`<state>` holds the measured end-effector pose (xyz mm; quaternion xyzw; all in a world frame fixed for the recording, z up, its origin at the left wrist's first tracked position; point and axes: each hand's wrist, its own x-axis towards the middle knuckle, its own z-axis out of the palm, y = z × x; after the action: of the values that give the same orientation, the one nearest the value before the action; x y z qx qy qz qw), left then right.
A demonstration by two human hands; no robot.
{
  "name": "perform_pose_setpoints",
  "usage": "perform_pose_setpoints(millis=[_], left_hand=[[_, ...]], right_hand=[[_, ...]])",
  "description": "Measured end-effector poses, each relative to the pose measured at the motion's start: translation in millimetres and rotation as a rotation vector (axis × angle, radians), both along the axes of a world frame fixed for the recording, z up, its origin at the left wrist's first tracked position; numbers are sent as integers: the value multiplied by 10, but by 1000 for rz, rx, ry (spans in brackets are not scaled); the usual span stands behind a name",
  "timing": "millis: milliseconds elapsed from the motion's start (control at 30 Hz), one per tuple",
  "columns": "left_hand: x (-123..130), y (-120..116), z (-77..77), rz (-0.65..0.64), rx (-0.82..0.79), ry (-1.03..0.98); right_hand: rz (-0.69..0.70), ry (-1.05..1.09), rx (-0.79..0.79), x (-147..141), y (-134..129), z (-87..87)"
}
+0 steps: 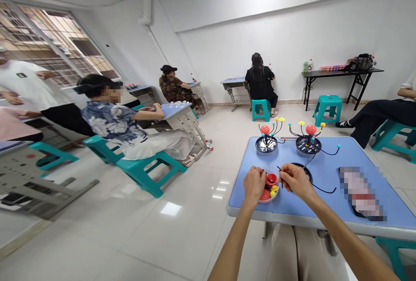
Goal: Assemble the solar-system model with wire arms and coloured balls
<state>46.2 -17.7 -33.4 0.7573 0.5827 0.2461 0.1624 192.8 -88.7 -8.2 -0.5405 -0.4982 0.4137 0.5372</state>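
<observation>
My left hand (254,183) hangs over the left side of a small pink-rimmed dish (268,198), and its fingertips are hidden behind the hand's back. In the dish lie a red cup (271,179), a red ball (264,195) and small yellow balls (274,188). My right hand (295,180) pinches a thin black wire (281,177) beside the dish. Just past that hand sits a round black base (307,172) with a long black wire (325,191) trailing right. Two wire models with red balls on round black-and-silver bases (266,144) (308,146) stand at the table's far end.
All this rests on a blue table (328,159), with a pixelated object (360,194) at its right. Several people sit at nearby desks on teal stools (328,110). A person's legs (383,123) show at far right.
</observation>
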Motion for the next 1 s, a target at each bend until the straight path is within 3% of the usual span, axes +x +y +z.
perform_pose_setpoints(millis=[300, 567, 667, 800, 1000], left_hand=[[-153, -54, -62, -102, -105, -543], [-159, -82, -29, -85, -81, -766], [-178, -127, 29, -73, -195, -909], [-229, -239, 94, -155, -397, -1134], [-336, -436, 143, -293, -422, -1234]], right_hand=[[-9, 155, -15, -39, 90, 8], [0, 391, -19, -165, 175, -66], [17, 433, -24, -205, 175, -52], [25, 504, -10, -237, 171, -1], [61, 614, 11, -241, 75, 116]])
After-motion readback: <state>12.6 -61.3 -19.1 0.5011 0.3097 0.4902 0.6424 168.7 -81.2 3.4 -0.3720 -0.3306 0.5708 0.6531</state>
